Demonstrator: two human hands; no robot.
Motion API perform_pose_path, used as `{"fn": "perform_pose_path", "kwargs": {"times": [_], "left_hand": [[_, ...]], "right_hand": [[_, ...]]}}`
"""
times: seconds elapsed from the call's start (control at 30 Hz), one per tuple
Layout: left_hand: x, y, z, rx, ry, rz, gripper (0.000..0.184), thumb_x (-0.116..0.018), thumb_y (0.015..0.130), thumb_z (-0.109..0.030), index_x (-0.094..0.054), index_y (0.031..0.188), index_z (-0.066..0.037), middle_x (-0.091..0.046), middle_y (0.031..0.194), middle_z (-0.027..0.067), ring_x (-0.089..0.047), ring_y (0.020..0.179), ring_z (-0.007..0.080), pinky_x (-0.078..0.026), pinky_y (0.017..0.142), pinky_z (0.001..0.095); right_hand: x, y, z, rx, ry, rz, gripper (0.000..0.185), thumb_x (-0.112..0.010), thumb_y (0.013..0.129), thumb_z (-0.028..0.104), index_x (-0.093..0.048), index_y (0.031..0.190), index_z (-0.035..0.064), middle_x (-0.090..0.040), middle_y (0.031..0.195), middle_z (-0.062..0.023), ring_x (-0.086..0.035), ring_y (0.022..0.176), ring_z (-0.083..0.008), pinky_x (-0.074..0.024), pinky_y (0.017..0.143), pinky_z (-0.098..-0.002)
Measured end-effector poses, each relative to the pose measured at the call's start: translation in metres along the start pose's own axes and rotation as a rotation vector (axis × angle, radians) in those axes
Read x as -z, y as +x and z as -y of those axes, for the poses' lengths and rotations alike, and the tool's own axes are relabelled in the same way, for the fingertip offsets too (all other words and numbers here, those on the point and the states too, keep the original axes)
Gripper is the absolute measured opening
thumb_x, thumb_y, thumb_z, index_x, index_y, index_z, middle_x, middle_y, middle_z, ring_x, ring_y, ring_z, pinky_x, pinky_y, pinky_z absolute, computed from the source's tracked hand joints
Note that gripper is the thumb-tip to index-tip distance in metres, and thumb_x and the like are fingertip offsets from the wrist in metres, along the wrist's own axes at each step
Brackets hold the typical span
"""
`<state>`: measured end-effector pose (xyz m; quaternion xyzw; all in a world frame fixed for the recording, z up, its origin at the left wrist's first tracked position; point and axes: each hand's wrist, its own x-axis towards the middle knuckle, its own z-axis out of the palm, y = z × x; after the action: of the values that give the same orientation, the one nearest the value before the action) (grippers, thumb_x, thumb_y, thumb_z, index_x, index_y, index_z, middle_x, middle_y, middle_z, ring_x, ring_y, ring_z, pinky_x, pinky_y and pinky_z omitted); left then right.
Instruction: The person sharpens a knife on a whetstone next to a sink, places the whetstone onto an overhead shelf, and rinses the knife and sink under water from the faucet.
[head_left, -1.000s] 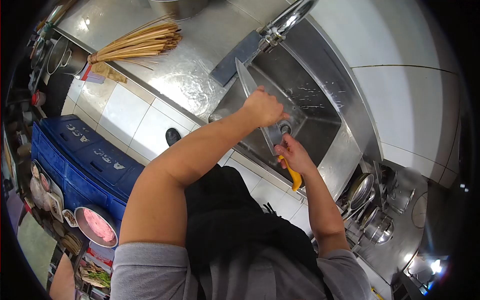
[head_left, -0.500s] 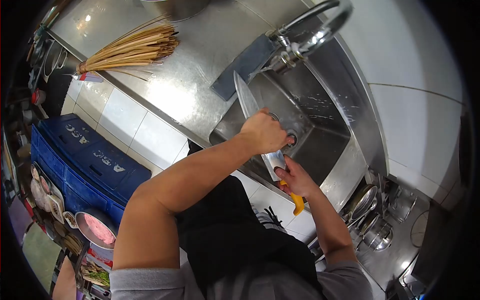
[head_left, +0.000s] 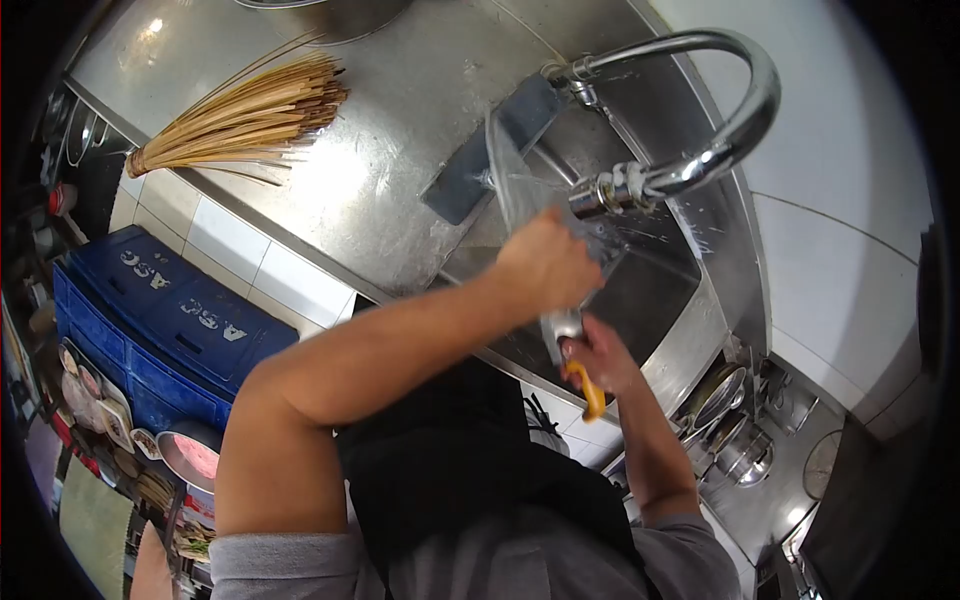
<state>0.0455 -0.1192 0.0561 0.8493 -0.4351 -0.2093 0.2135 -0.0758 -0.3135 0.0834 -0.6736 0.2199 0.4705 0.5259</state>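
A large knife (head_left: pixel 507 175) with a yellow handle slants over the metal sink (head_left: pixel 650 335), its tip toward the dark grey whetstone (head_left: pixel 495 150) lying across the sink's edge. My right hand (head_left: pixel 603 357) is closed around the knife near the handle. Across the middle of the blade lies my left hand (head_left: pixel 548 265), blurred, its fingers curled round it and partly hidden. The chrome faucet (head_left: pixel 745 125) has its outlet just above the blade and left hand, and water splashes there.
A stick broom (head_left: pixel 250 115) lies on the steel counter (head_left: pixel 410 90), with part of a pot (head_left: pixel 340 18) behind it. Below left stand blue lidded containers (head_left: pixel 180 300) and a bowl of pink food (head_left: pixel 192 458). Pots (head_left: pixel 742 455) sit at the lower right.
The faucet spout has swung over the sink, and water now runs near the blade. The knife has shifted with its tip over the whetstone. The left hand has moved slightly along the blade.
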Motion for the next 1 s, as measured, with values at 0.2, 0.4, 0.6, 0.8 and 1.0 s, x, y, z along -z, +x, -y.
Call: {"fn": "perform_pose_path", "kwargs": {"times": [0.2,0.4,0.6,0.8,1.0], "left_hand": [[-0.026,-0.017,-0.025,0.103,-0.104,0.007,0.038,-0.055,0.103,-0.042,-0.078,0.08,-0.023,-0.072,0.067,-0.0002,-0.073,0.071,0.0171,-0.041,0.087,0.0381],[-0.073,0.057,0.037,0.134,-0.099,-0.241,0.033,-0.063,0.095,-0.049,-0.077,0.087,-0.02,-0.074,0.078,0.0068,-0.073,0.079,0.0258,-0.051,0.084,0.0415],[-0.051,0.088,0.069,0.052,-0.607,-0.636,0.04,-0.066,0.091,-0.054,-0.075,0.094,-0.014,-0.076,0.084,0.0094,-0.073,0.083,0.0318,-0.056,0.082,0.0416],[-0.02,0.015,-0.037,0.226,0.01,-0.154,0.064,-0.045,0.104,-0.058,-0.075,0.063,-0.018,-0.072,0.067,0.0077,-0.071,0.064,0.0245,-0.042,0.089,0.0418],[-0.038,0.007,-0.058,0.272,-0.081,-0.054,0.068,-0.042,0.105,-0.06,-0.075,0.064,-0.017,-0.071,0.063,0.0058,-0.07,0.063,0.0228,-0.042,0.087,0.0413]], "right_hand": [[0.021,-0.011,-0.024,-0.13,0.015,0.214,0.033,-0.06,0.106,0.022,-0.049,0.134,0.0081,-0.061,0.094,-0.0023,-0.062,0.067,-0.0103,-0.048,0.052,-0.0243],[0.046,0.057,0.013,-0.044,0.001,0.073,0.029,-0.056,0.109,0.023,-0.046,0.134,0.0125,-0.059,0.09,-0.0015,-0.061,0.066,-0.01,-0.044,0.048,-0.025],[0.042,0.055,0.061,0.201,-0.124,-0.007,0.023,-0.055,0.108,0.019,-0.049,0.128,0.012,-0.059,0.087,-0.002,-0.06,0.063,-0.0103,-0.0434,0.047,-0.0247],[0.038,0.008,0.007,-0.028,-0.114,0.142,0.026,-0.054,0.107,0.015,-0.048,0.132,0.0118,-0.06,0.089,-0.0026,-0.06,0.063,-0.0093,-0.0447,0.049,-0.0246],[0.029,-0.007,-0.009,-0.155,-0.123,0.187,0.032,-0.053,0.107,0.014,-0.046,0.138,0.0109,-0.06,0.089,-0.0034,-0.059,0.062,-0.0096,-0.0448,0.05,-0.0242]]}}
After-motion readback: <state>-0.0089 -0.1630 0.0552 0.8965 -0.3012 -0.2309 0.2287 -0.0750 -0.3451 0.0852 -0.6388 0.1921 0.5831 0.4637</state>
